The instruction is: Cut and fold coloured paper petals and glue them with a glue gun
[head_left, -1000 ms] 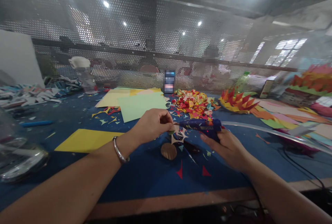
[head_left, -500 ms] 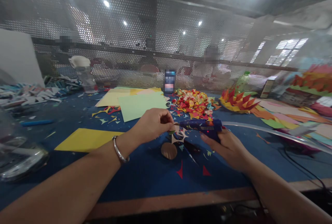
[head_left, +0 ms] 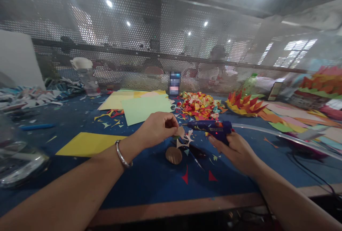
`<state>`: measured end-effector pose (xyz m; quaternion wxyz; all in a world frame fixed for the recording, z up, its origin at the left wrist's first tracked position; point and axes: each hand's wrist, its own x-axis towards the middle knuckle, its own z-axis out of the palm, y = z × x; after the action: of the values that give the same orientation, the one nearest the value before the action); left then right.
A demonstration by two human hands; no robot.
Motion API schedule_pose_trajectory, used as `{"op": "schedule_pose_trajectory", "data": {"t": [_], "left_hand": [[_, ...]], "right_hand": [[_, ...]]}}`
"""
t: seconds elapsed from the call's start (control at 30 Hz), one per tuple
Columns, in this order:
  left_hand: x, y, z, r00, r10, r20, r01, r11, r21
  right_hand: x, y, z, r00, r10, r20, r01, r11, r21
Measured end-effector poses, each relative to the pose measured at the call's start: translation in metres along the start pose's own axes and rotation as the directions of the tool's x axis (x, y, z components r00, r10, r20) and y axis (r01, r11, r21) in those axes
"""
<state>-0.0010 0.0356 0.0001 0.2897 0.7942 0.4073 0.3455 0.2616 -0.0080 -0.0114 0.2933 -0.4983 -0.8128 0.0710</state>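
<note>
My left hand (head_left: 159,127) is closed in a pinch on a small pale paper piece (head_left: 181,131), with a bit of green showing under the fingertips. My right hand (head_left: 237,149) is wrapped round the handle of a blue hot glue gun (head_left: 211,127). A long clear glue stick (head_left: 269,132) runs out of the gun's back end. The nozzle points left, just above and apart from the paper piece. Below the hands lie a round brown disc (head_left: 174,155), a cut pale paper scrap (head_left: 184,141) and, partly in shadow, what looks like scissors (head_left: 197,156).
A yellow sheet (head_left: 88,144) and a light green sheet (head_left: 146,108) lie to the left. Behind the hands is a heap of coloured paper bits (head_left: 201,104), beside a spiky orange paper piece (head_left: 245,104). A phone (head_left: 175,83) stands at the back. Red scraps (head_left: 212,176) lie near the front edge.
The glue gun's nozzle has moved up and slightly right, away from the paper piece, which now shows more. My left hand has hardly moved.
</note>
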Motion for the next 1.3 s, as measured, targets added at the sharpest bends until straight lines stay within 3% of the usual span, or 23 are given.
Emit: {"op": "schedule_pose_trajectory", "data": {"t": [0.27, 0.4, 0.5, 0.6, 0.7, 0.83, 0.93, 1.0, 1.17, 1.3], "left_hand": [[0.001, -0.001, 0.0, 0.998, -0.052, -0.04, 0.047, 0.993, -0.108], [0.001, 0.005, 0.0, 0.984, -0.174, -0.039, 0.152, 0.933, -0.327], [0.001, 0.01, -0.001, 0.961, -0.277, -0.018, 0.228, 0.826, -0.516], [0.002, 0.012, -0.002, 0.946, -0.323, 0.001, 0.256, 0.747, -0.614], [0.004, 0.011, -0.002, 0.934, -0.356, 0.009, 0.276, 0.706, -0.652], [0.004, 0.008, -0.002, 0.935, -0.354, 0.007, 0.269, 0.697, -0.664], [0.004, 0.008, -0.001, 0.937, -0.351, 0.004, 0.266, 0.704, -0.659], [0.004, 0.009, 0.0, 0.936, -0.351, 0.01, 0.273, 0.707, -0.652], [0.002, 0.013, 0.002, 0.937, -0.348, 0.032, 0.292, 0.73, -0.618], [0.0, 0.013, 0.001, 0.94, -0.335, 0.056, 0.298, 0.732, -0.613]], "right_hand": [[0.005, 0.005, -0.001, 0.955, 0.297, -0.01, -0.283, 0.919, 0.275], [0.011, 0.007, -0.003, 0.869, 0.488, 0.085, -0.462, 0.735, 0.497], [0.011, 0.014, -0.003, 0.824, 0.531, 0.197, -0.521, 0.576, 0.63], [0.008, 0.024, -0.004, 0.788, 0.569, 0.236, -0.57, 0.526, 0.632], [0.006, 0.036, -0.008, 0.791, 0.568, 0.228, -0.588, 0.602, 0.541], [0.003, 0.044, -0.018, 0.894, 0.431, 0.127, -0.446, 0.884, 0.141], [0.002, 0.033, -0.023, 0.954, 0.294, -0.057, -0.299, 0.942, -0.15], [0.003, 0.017, -0.022, 0.973, 0.205, -0.101, -0.219, 0.964, -0.151], [0.025, -0.032, -0.007, 0.999, 0.016, 0.046, -0.017, 0.999, 0.034], [0.044, -0.048, 0.007, 0.996, -0.049, 0.069, 0.039, 0.989, 0.14]]}}
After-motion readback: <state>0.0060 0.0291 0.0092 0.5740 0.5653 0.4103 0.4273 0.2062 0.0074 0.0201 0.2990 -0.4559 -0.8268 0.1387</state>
